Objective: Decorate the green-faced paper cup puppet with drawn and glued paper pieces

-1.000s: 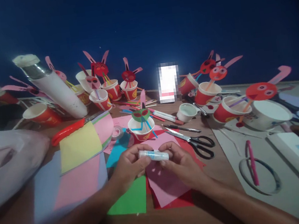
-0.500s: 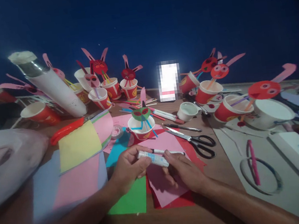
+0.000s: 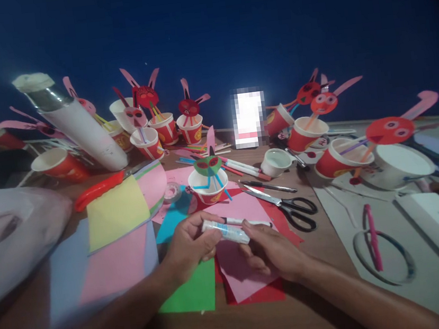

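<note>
Both of my hands meet over the coloured paper around a white glue stick [image 3: 225, 231] with a pale blue label. My left hand [image 3: 193, 242] grips its left end between thumb and fingers. The thumb and fingers of my right hand [image 3: 270, 251] close on the capped right end. Just behind the stick lies a white marker [image 3: 246, 222] with a dark cap. Beyond that stands a paper cup [image 3: 209, 190] bearing a green face [image 3: 207, 166], one pink ear and blue straw limbs. Pink paper [image 3: 245, 278] and green paper [image 3: 191, 291] lie beneath my hands.
Black-handled scissors [image 3: 295, 211] lie at right, near a small white cup [image 3: 276, 163]. A red-handled cutter [image 3: 98, 191] rests by yellow paper [image 3: 117, 214]. Several decorated cups line the back, with a leaning white bottle [image 3: 78, 125]. A plastic bag [image 3: 16, 237] is at far left.
My right fingers have curled in a little closer beneath the glue stick's capped end. My left hand keeps its grip, and the view has shifted very slightly.
</note>
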Tool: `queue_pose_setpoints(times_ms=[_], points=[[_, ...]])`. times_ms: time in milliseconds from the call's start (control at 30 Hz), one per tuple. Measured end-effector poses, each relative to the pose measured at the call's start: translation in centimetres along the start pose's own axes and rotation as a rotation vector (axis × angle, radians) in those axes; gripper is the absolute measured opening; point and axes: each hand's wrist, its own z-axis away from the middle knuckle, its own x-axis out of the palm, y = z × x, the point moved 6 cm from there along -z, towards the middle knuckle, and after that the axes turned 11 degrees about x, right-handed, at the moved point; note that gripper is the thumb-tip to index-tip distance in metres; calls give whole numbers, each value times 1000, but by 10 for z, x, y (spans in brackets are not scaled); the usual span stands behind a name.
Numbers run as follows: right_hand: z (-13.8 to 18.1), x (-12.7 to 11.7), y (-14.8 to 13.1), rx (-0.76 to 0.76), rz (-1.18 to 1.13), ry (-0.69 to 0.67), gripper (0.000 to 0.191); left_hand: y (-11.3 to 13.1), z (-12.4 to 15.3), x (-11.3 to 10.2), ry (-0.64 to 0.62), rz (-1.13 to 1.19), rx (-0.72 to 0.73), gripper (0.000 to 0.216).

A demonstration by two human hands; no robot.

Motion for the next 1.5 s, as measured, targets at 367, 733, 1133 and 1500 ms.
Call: queue_pose_setpoints(times_ms=[367,733,1133,1500], points=[[10,-11,-17,-252,260,266,39,0,-1,1,2,13,-5,22],[7,-12,-15,-299,182,192,36,-4,-2,-2,5,-8,-13,23],[-1,-10,1,-63,70,109,55,-6,-2,0,-21,-6,6,20],[10,-18,-22,-346,87,375,21,-10,0,10,-118,-54,-34,42]])
